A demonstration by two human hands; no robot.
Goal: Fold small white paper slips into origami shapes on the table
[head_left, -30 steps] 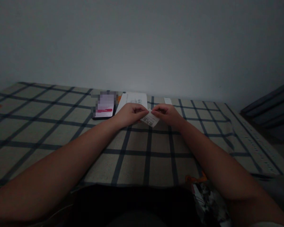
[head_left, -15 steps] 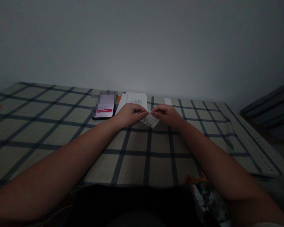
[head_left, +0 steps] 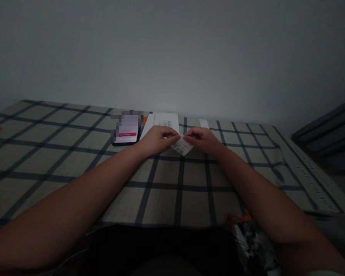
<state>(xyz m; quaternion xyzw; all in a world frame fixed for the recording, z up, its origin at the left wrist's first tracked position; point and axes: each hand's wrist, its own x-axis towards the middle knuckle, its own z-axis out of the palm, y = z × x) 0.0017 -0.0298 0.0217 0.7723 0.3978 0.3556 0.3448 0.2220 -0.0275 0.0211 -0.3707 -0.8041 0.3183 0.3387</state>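
A small white printed paper label point(head_left: 183, 147) with dark markings hangs tilted between my two hands, one corner pointing down. My left hand point(head_left: 161, 138) pinches its upper edge with thumb and index finger. From the other side my right hand point(head_left: 201, 138) pinches the same edge, fingertips almost meeting those of the left. Just behind my left hand lies a white box or booklet point(head_left: 163, 119) with dark print, its near part covered by that hand. The dim light hides the label's fine print.
A phone point(head_left: 127, 132) with a lit screen lies left of the white item. A small white piece point(head_left: 204, 123) is behind my right hand. The checked cloth point(head_left: 161, 184) covers the surface up to the wall point(head_left: 172, 57). A patterned bag-like item point(head_left: 254, 245) sits near my right forearm.
Both hands stay in nearly the same place with the label between them. The label's lower corner has shifted very slightly to the left.
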